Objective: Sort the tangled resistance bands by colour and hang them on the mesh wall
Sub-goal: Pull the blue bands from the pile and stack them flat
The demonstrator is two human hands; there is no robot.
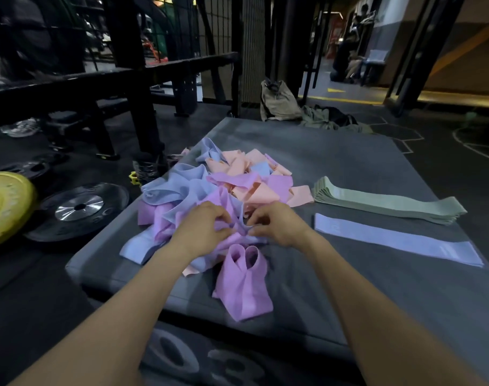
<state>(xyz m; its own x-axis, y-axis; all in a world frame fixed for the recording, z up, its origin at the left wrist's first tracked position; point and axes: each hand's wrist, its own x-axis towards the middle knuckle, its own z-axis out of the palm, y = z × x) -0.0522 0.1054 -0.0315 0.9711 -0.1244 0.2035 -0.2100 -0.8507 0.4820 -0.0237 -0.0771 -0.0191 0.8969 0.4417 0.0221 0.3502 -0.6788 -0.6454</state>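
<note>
tangled pile [210,190] on grey mat [349,162], directly ahead of both hands | left hand [201,228] and right hand [276,225] pinch one knot of bands between them, equally near | green stack [382,203] and blue band [390,240] lie sorted to the right

Pile: I see the tangled bands [210,190] heaped on the mat [349,151], left-centre.
Stack: folded bands [385,203] near the right edge.
Single band [396,239]: before the stack.
Weight plates [79,210]: floor, left of the mat.

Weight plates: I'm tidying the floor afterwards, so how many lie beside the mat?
3 visible: yellow weight plate far left, large black weight plate beside it, smaller black plate behind. Others may be hidden.
</note>
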